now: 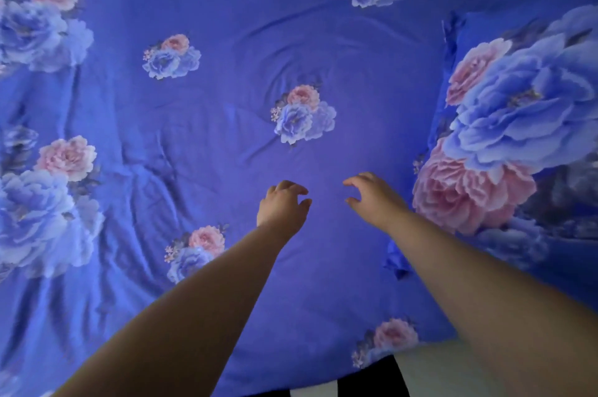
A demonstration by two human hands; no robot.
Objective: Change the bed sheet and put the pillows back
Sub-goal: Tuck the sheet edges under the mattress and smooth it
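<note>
A blue bed sheet (226, 125) printed with pink and blue flowers covers the whole bed, with creases on its left side and around the middle. A pillow (504, 137) in a matching flowered case lies on the sheet at the right. My left hand (282, 202) reaches out over the middle of the sheet with fingers loosely curled, holding nothing. My right hand (372, 194) hovers a short way to its right, fingers relaxed and empty, just left of the pillow's edge. Whether either hand touches the sheet cannot be told.
The near edge of the bed runs along the bottom right, where a pale surface (453, 367) and a dark strip (372, 377) show below the sheet. A blurred patch at the top right corner lies beyond the bed.
</note>
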